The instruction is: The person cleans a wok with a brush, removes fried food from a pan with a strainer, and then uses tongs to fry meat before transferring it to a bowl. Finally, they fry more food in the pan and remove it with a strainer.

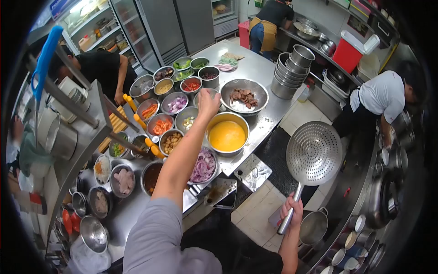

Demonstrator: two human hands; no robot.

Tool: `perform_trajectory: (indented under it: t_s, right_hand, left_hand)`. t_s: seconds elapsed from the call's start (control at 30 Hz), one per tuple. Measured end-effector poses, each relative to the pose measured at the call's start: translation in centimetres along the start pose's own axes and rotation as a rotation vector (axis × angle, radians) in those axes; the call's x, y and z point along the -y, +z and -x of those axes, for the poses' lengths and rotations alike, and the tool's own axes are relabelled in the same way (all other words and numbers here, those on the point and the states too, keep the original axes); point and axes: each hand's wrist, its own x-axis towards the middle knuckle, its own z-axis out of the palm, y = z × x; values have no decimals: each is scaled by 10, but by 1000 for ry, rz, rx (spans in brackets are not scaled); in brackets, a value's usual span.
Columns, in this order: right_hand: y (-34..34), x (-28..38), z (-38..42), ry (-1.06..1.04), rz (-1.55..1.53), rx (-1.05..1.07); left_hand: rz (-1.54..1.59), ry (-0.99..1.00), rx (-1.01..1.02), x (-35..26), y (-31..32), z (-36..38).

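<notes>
My right hand (292,209) is wrapped around the handle of a large perforated metal skimmer (315,153), its round head raised above the floor. My left arm stretches over the steel table. My left hand (208,104) is at a small metal bowl (197,99), fingers drawn together; whatever they pinch is hidden. Right of this hand, a perforated metal bowl (255,86) holds pieces of browned meat (243,97). Nearer me stands a pot of yellow liquid (227,136). Bowls of chopped purple onion (176,104), red chilli (191,84) and garlic (189,122) surround the hand.
A bowl of sliced red onion (203,165) sits under my forearm. Stacked steel pots (292,68) stand at the table's far right corner. One co-worker in white (381,96) bends at the right counter; others work at the back (269,23) and left (102,68).
</notes>
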Motion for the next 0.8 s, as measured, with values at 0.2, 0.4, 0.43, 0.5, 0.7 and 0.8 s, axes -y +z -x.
perform_trajectory:
  t_s: [0.2,0.4,0.43,0.5,0.7,0.8]
  right_hand:
    - [36,-39,17,-245,11,62]
    - [81,-61,116,-264,158,-239]
    - [59,-73,145,-475,495,-115]
    - [47,-76,222,-505,695,-147]
    - [-27,-137,523,-511,1266,-1164]
    - [-40,-192,670,-553,1280,-1996]
  left_hand:
    - [525,-107,677,-81,-110,239]
    - [533,6,1281,-117,-154,392]
    - [534,560,895,-94,-142,419]
    - [583,30,1297,-122,-184,440]
    - [740,-48,1747,-112,-208,531]
    - [716,-60,1946,-117,-208,584]
